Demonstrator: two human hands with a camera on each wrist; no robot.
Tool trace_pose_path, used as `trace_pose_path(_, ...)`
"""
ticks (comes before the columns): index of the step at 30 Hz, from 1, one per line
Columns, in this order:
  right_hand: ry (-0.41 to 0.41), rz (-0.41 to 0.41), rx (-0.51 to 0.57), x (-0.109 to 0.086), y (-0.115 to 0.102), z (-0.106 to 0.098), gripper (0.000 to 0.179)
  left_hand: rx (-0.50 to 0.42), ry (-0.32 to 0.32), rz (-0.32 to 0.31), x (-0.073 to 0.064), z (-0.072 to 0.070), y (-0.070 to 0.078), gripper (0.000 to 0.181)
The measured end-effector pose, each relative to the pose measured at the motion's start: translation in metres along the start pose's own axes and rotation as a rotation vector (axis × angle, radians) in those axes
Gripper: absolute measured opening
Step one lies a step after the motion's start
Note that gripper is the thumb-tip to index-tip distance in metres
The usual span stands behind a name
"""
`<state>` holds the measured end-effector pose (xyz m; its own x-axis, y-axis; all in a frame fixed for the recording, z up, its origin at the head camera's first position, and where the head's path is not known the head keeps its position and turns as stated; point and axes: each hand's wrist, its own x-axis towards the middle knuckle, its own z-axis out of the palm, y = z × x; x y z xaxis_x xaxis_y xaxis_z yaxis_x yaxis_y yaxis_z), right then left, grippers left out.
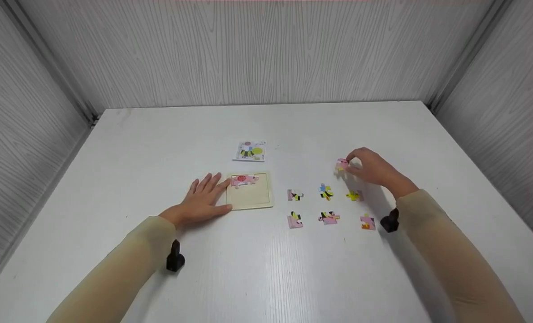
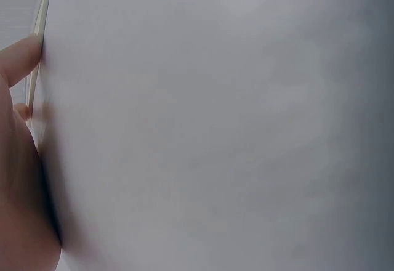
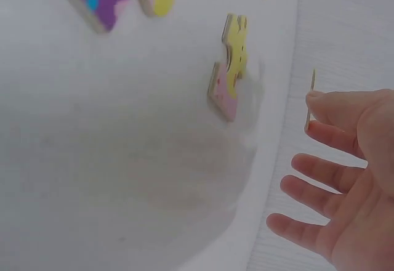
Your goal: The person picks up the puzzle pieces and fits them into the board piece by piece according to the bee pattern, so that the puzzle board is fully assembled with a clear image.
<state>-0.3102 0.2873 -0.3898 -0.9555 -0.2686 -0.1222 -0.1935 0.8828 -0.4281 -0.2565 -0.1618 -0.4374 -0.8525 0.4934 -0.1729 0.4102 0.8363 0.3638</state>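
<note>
My right hand [image 1: 368,167] pinches a pink and yellow puzzle piece [image 1: 342,165] between thumb and forefinger, raised over the table. Seen edge-on in the right wrist view, that piece [image 3: 311,101] is a thin strip at the fingertips. My left hand [image 1: 203,200] lies flat with fingers spread, thumb and forefinger touching the left edge of a wooden puzzle tray [image 1: 270,193]. In the tray's upper left sit joined pink pieces with a red round shape [image 1: 244,180]. The left wrist view shows mostly white tabletop, with part of the left hand [image 2: 18,160] at its edge.
Loose puzzle pieces lie in two rows right of the tray, among them a bee piece [image 1: 325,191], a yellow piece [image 1: 354,195] and a pink corner piece [image 1: 367,222]. A picture card [image 1: 250,151] lies behind the tray. Grey wood-grain panels [image 1: 266,54] enclose the table.
</note>
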Motion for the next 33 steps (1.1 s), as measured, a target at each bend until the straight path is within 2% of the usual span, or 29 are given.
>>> trace_pose_path(5, 0.017, -0.066, 0.001, -0.001, -0.015, 0.005, 0.033, -0.006, 0.008, 0.018, -0.001, 0.0, 0.0, 0.08)
trace_pose_path(14, 0.048, -0.212, -0.019, 0.001, -0.044, 0.017, 0.029, -0.005, -0.008, 0.008, 0.001, 0.002, -0.001, 0.08)
trace_pose_path(24, 0.016, -0.231, -0.006, 0.008, -0.079, 0.031, 0.031, -0.007, 0.006, 0.008, -0.002, 0.0, 0.001, 0.079)
trace_pose_path(33, 0.024, -0.271, 0.014, 0.012, -0.103, 0.038, 0.029, 0.019, 0.003, 0.007, 0.0, 0.001, 0.001, 0.079)
